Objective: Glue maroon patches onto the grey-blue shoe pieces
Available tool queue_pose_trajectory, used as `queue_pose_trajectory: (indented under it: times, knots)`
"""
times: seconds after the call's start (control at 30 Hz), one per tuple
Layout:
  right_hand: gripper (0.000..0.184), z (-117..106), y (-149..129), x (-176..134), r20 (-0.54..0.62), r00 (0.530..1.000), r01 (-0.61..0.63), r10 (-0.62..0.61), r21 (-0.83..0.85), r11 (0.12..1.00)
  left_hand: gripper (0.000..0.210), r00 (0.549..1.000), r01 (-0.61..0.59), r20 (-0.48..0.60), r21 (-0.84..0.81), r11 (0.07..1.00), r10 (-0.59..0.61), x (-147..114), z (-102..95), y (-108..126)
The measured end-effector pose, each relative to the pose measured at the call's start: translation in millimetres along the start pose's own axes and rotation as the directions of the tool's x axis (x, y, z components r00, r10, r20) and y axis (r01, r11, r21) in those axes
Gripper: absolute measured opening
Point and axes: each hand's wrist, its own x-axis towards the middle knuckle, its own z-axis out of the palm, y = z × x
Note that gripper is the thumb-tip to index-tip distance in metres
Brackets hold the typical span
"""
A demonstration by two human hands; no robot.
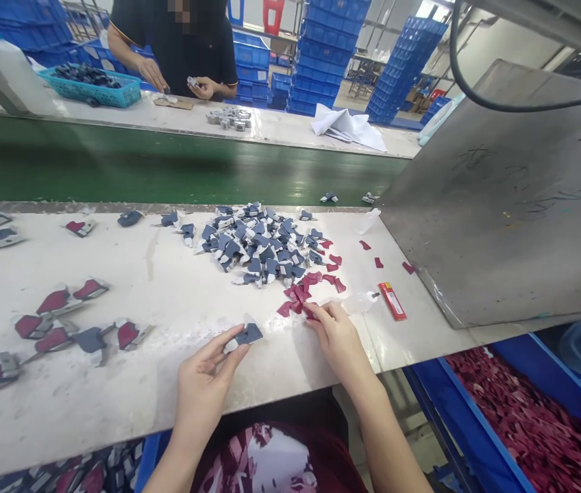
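Note:
My left hand (211,373) pinches a small dark blue and light grey moulded piece (248,334) between thumb and fingers, just above the table. My right hand (334,335) has its thumb and fingertips closed on a flat maroon piece (312,312) at the near edge of a loose group of maroon pieces (298,294). Behind both hands lies a heap of blue and grey pieces (260,243). Right of my right hand are a translucent bottle (360,302) with a dark tip and a red packet (392,301).
Maroon-faced pieces (57,300) lie scattered at the left. A green conveyor belt (167,164) runs beyond the table (131,383). A metal panel (516,198) stands at the right, above a blue bin (496,438) of maroon pieces. Across the belt, a person (177,55) handles grey parts.

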Motion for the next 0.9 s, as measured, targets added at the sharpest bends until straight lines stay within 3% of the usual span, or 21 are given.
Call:
queue_pose_trajectory:
  times: [0.13,0.23,0.33,0.43,0.9]
  knots:
    - [0.016,-7.4,-31.0,-2.7,0.000,0.994,-0.107,0.112,0.287,0.952,0.040,1.000,0.025,0.016,-0.064,0.998,-0.024,0.0,7.7,2.2]
    - [0.012,-8.7,-60.2,-3.7,0.033,0.948,-0.282,0.316,0.544,0.790,0.040,0.999,0.008,0.032,-0.069,0.998,-0.006,-1.0,11.6,5.4]
    - [0.017,-5.9,-82.0,-2.9,0.123,0.899,-0.381,0.419,0.692,0.613,0.040,0.999,-0.021,0.044,-0.054,0.998,0.023,-3.6,13.1,10.7]
    - [0.018,-2.5,-92.0,-1.4,0.153,0.884,-0.399,0.443,0.739,0.543,0.040,0.998,-0.046,0.046,-0.047,0.998,0.049,-7.1,12.6,15.0]
    - [0.019,5.6,-94.4,-4.9,0.207,0.869,-0.431,0.450,0.765,0.479,0.039,0.996,-0.024,0.080,-0.069,0.997,0.030,-15.6,11.3,10.9]
